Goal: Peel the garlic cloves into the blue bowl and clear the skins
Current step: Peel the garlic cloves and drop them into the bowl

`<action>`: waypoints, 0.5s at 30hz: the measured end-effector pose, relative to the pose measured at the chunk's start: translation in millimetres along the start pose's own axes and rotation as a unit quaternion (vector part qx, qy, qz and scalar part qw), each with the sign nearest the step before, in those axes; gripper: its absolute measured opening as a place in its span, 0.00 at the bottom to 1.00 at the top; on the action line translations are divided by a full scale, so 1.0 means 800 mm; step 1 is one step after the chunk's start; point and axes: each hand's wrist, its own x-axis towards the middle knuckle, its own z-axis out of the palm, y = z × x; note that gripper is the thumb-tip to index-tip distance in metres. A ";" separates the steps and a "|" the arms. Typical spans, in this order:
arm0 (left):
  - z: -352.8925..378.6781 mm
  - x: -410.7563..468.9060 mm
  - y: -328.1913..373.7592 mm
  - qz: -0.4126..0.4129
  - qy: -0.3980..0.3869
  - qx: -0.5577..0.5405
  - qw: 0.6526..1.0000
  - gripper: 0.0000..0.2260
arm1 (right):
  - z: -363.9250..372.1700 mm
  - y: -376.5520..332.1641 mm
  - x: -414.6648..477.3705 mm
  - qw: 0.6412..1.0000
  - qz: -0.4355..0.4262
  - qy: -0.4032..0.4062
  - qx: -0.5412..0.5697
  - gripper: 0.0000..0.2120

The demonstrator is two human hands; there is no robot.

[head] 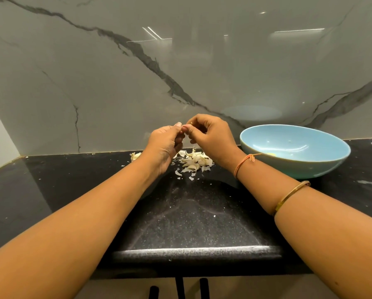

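Observation:
My left hand (163, 143) and my right hand (211, 134) meet above the counter, fingertips pinched together on a small garlic clove (185, 127) that the fingers mostly hide. Directly below them lies a pile of white garlic skins and cloves (194, 161) on the black countertop (193, 219). A lone garlic piece (135, 156) sits to the left of the pile. The blue bowl (323, 169) stands to the right of my right hand, tilted toward me, with one pale peeled clove (271, 154) inside near its front rim.
A glossy grey marble backsplash (137, 83) rises right behind the pile and bowl. Small skin flakes are scattered around the pile. The counter's front edge (191, 250) runs below my forearms, with dark cabinet handles (179, 288) underneath.

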 end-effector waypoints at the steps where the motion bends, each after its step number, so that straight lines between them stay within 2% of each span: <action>1: -0.001 0.001 0.001 -0.004 0.006 -0.007 1.000 0.11 | 0.000 0.000 0.001 1.000 -0.007 -0.002 -0.001 0.04; 7: -0.005 0.004 -0.001 -0.003 0.014 -0.003 1.000 0.08 | -0.003 0.002 0.003 0.995 0.037 0.005 0.094 0.05; 11: -0.012 0.007 -0.004 0.007 -0.013 -0.001 1.000 0.04 | -0.004 0.004 0.005 0.987 0.074 -0.001 0.144 0.08; 15: -0.013 0.008 -0.004 0.022 -0.026 -0.003 0.999 0.07 | -0.006 0.004 0.004 0.979 0.105 -0.016 0.176 0.09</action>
